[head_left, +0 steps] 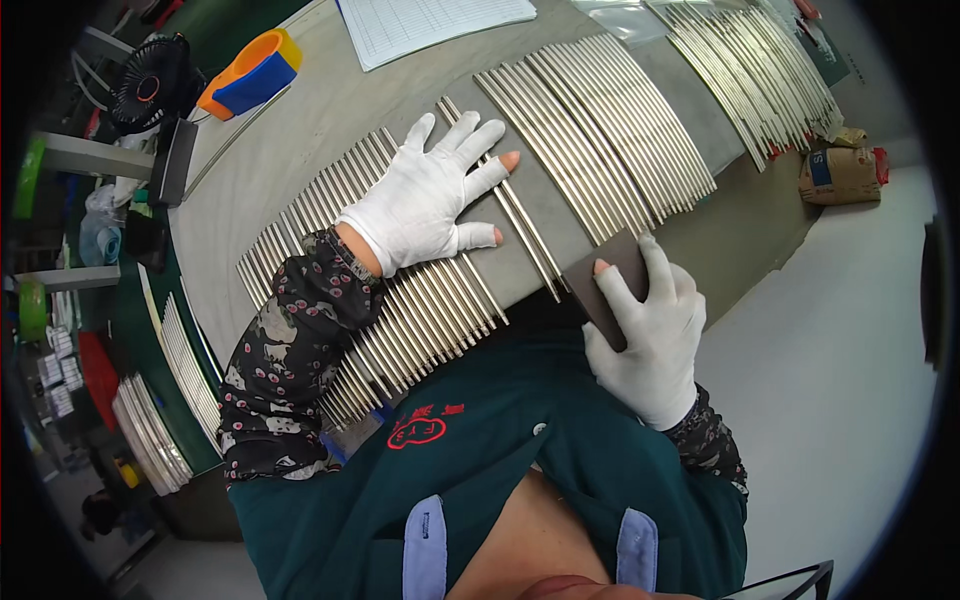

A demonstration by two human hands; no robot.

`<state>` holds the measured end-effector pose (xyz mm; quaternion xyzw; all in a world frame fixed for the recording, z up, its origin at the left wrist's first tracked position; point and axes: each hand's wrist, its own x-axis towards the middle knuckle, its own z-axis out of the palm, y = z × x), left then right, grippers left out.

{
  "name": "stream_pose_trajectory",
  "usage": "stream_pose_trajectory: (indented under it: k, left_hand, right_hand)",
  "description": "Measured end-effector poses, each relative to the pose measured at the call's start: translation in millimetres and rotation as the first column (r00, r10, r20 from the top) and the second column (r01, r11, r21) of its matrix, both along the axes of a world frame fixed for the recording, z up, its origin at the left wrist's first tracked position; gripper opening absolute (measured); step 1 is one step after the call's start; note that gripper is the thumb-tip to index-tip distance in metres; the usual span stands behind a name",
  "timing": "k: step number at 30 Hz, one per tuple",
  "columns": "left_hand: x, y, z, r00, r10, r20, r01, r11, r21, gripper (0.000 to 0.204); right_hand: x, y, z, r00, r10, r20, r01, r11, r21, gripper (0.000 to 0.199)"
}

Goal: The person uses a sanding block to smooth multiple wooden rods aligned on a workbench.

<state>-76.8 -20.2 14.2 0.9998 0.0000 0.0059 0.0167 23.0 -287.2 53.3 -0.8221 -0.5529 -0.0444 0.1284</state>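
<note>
My left hand (425, 200), in a white glove with two bare fingertips, lies with fingers spread over a row of thin silvery metal rods (440, 310). A couple of separate rods (530, 238) lie just right of that row, partly under its fingers. My right hand (655, 335), gloved the same way, grips a dark brown flat block (605, 275) at the table's near edge. The block sits by the near ends of the rods; whether it touches any of them I cannot tell. Another row of metal rods (600, 130) stretches out beyond it.
A looser batch of rods (750, 80) lies at the far right, near a brown paper bag (840, 177). Along the grey table's (330, 90) far side are a lined paper sheet (430, 25) and an orange and blue ring (255, 75). A black fan (150, 85) stands at left.
</note>
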Motion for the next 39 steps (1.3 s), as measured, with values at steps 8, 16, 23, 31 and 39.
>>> stream_pose_trajectory:
  k: [8,16,23,31,39]
  left_hand:
    - [7.9,-4.5,2.0,1.0,-0.02,0.012,0.019,1.0,0.02,0.085]
    - [4.9,-1.5,2.2,1.0,-0.016,-0.011,0.017,0.999,0.029,0.084]
    - [1.1,5.0,0.9,0.992,-0.074,0.098,0.074,0.997,0.007,0.081]
    - [-15.9,8.4,-5.6,0.999,-0.037,-0.02,0.038,0.999,0.02,0.082]
    - [-16.6,8.4,-4.4,0.999,-0.042,-0.006,0.042,0.999,-0.004,0.081]
  right_hand:
    - [6.1,65.2,-10.2,0.99,0.009,0.139,-0.018,0.998,0.062,0.046]
    - [5.8,-11.4,8.6,0.999,0.025,0.037,-0.023,0.998,-0.05,0.062]
    - [8.2,11.1,-4.4,0.996,-0.006,0.089,0.005,1.0,0.005,0.058]
    - [11.5,1.1,-0.4,1.0,-0.003,0.015,0.002,0.997,0.079,0.062]
    - [-5.9,14.0,-8.6,0.995,0.07,-0.066,-0.07,0.997,0.014,0.06]
